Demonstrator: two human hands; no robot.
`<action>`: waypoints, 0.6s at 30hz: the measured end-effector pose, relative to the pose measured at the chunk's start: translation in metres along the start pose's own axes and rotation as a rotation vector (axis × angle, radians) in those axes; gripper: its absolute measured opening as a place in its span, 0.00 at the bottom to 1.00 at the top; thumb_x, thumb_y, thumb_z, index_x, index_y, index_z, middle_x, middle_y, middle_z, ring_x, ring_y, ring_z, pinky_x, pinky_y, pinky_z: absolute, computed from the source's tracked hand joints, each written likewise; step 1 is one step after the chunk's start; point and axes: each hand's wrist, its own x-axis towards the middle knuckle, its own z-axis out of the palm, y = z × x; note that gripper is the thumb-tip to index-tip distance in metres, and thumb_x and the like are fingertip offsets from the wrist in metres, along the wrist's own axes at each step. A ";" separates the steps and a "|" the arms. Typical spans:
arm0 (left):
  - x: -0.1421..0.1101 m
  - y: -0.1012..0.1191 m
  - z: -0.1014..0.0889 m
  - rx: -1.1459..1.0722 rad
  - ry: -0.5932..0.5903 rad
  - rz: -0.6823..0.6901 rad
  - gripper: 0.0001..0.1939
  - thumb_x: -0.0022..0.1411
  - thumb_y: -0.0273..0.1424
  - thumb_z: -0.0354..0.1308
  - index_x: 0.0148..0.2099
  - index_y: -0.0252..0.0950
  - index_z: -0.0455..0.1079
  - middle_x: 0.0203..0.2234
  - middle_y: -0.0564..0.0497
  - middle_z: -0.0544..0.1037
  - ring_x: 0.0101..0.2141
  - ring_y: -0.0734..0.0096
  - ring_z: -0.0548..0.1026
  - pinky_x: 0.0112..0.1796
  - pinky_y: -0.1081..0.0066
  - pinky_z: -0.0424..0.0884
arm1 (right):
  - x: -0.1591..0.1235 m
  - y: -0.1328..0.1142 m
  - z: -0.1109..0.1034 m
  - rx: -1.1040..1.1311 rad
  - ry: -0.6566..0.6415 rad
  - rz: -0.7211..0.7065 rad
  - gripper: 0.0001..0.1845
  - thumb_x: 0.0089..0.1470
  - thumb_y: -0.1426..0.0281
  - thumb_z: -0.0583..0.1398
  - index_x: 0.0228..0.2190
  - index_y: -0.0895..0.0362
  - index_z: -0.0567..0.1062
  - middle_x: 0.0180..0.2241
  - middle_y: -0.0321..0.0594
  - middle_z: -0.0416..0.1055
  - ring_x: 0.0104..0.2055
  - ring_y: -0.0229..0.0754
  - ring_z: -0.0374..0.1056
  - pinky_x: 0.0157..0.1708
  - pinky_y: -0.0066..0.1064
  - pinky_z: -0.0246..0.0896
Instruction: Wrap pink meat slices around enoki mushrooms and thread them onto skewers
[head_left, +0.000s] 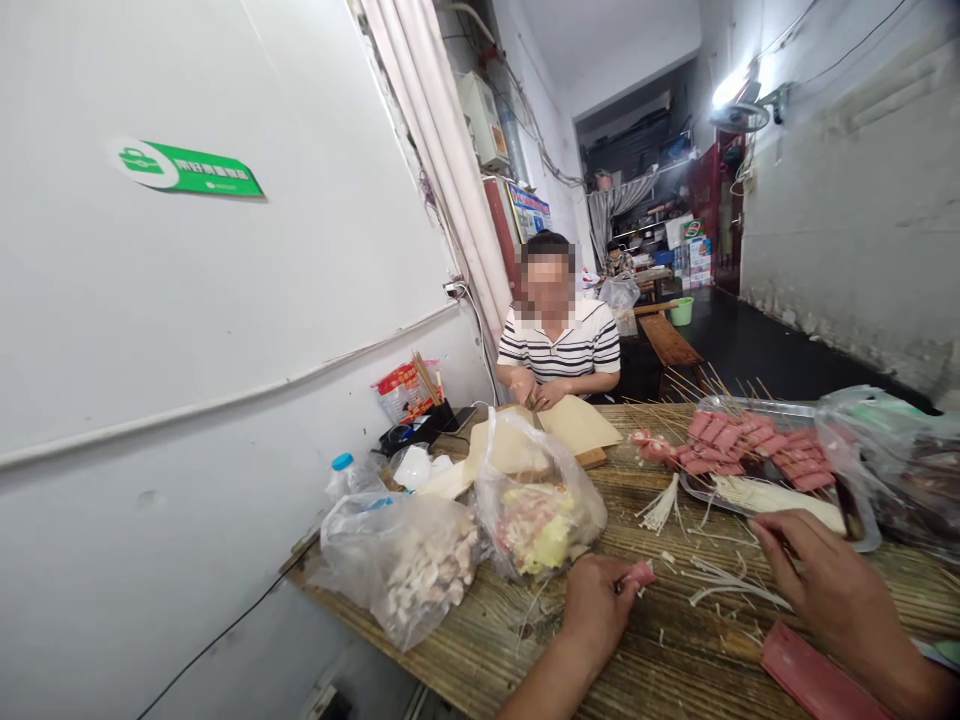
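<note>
My left hand (600,605) is closed in a pinch around a small pink slice of ham (639,575), low over the wooden table. To the right, my right hand (832,590) reaches to the near rim of a metal tray (868,530), thumb and fingers stretched out beside a bundle of enoki mushrooms (780,497). Whether its fingertips touch the strands is hard to see. Behind the bundle, pink ham skewers (750,440) lie piled on the tray. A pink stack of ham slices (814,670) rests under my right wrist. Loose enoki strands (735,582) lie between my hands.
A bag of mixed food (540,520) and a bag of pale mushroom pieces (431,565) stand left on the table (480,620). Across, a person in a striped shirt (559,345) cuts beige sheets (577,425) with a knife. Another plastic bag (892,460) overlaps the tray's right end.
</note>
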 end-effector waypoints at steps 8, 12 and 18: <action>-0.001 -0.002 0.000 0.040 0.008 0.058 0.12 0.64 0.36 0.56 0.40 0.41 0.81 0.32 0.50 0.83 0.30 0.68 0.79 0.34 0.72 0.70 | -0.045 0.006 -0.034 0.094 -0.127 0.084 0.11 0.62 0.61 0.52 0.35 0.52 0.71 0.32 0.38 0.73 0.31 0.42 0.72 0.29 0.32 0.68; -0.002 -0.003 -0.001 0.054 0.007 0.054 0.13 0.64 0.38 0.56 0.40 0.40 0.80 0.34 0.49 0.83 0.31 0.68 0.79 0.35 0.72 0.70 | -0.062 0.011 -0.053 0.120 -0.171 0.113 0.13 0.61 0.60 0.52 0.35 0.53 0.73 0.33 0.39 0.75 0.32 0.42 0.73 0.31 0.32 0.69; 0.000 -0.007 -0.001 0.037 -0.024 0.070 0.10 0.63 0.33 0.57 0.42 0.40 0.80 0.36 0.51 0.83 0.33 0.68 0.79 0.37 0.73 0.71 | -0.072 0.015 -0.068 0.157 -0.229 0.223 0.12 0.60 0.61 0.54 0.33 0.53 0.74 0.32 0.38 0.76 0.31 0.40 0.73 0.30 0.29 0.69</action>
